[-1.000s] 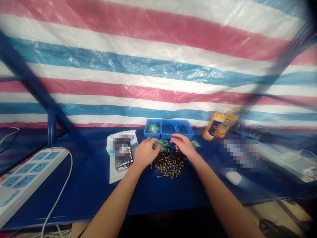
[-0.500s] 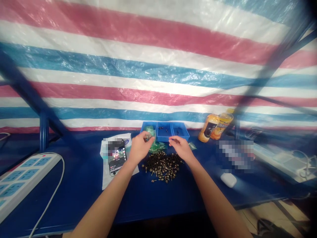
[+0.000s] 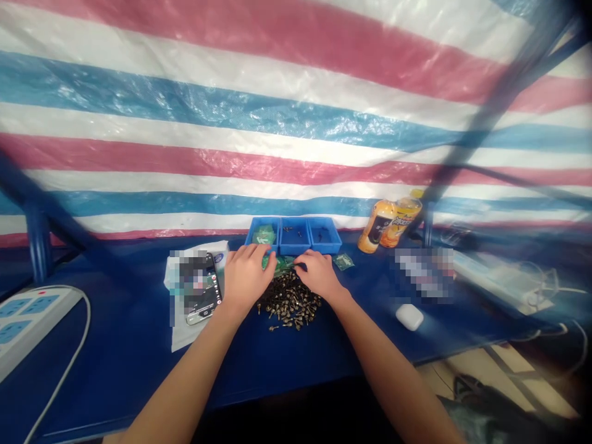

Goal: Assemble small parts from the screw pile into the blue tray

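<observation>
Two hands: over the middle of the blue table (image 3: 277,364), apart from each other, palms down.
Left hand (image 3: 246,275): fingers bent at the left side of the green packets (image 3: 283,265); I cannot tell whether its fingertips are apart or clamped on one.
Right hand (image 3: 320,274): curled at the right side of those packets; its grip is likewise unclear.
Green packets: between the hands, just beyond the screws, towards the table's far edge.
Screws (image 3: 292,305): heaped midway between the table's near and far edges.
Blue bins (image 3: 295,247): three in a row near the far edge; the left one holds green packets, the other two a few small dark pieces.
Phone (image 3: 201,288): on white paper (image 3: 182,338), left of the screws.
Bottles (image 3: 387,223): two, towards the far right corner.
White case (image 3: 409,317): near the right edge.
</observation>
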`<state>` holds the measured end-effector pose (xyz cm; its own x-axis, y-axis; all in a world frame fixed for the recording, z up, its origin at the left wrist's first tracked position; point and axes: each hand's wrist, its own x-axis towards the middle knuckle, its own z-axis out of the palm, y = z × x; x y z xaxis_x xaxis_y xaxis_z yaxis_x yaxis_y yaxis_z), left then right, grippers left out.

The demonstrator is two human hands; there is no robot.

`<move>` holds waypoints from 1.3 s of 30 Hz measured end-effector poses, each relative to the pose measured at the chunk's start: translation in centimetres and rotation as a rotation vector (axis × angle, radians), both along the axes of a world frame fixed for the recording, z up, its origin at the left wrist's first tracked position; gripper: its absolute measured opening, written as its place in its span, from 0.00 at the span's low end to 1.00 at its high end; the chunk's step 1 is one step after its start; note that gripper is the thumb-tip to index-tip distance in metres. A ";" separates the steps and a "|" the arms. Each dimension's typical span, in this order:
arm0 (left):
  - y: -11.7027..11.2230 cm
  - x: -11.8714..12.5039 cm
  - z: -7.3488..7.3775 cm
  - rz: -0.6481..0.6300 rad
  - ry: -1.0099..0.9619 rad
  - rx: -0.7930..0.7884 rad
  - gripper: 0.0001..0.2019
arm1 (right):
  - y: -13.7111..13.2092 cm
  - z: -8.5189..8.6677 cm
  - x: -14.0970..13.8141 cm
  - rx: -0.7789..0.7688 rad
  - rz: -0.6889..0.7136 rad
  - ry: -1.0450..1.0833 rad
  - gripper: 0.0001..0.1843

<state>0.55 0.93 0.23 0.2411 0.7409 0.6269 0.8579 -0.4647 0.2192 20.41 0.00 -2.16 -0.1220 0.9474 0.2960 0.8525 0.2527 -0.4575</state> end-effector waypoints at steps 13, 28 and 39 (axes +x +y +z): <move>-0.2 0.2 0.0 -0.352 -0.506 -0.454 0.15 | -0.9 1.2 -0.8 -0.026 0.206 0.868 0.15; -0.2 0.6 -0.2 -0.409 -0.783 -0.617 0.17 | -0.5 0.8 -0.7 -0.216 0.290 0.945 0.16; -0.1 0.1 0.0 -0.476 -0.873 -0.731 0.15 | -0.7 1.3 -0.6 -0.155 0.248 1.012 0.14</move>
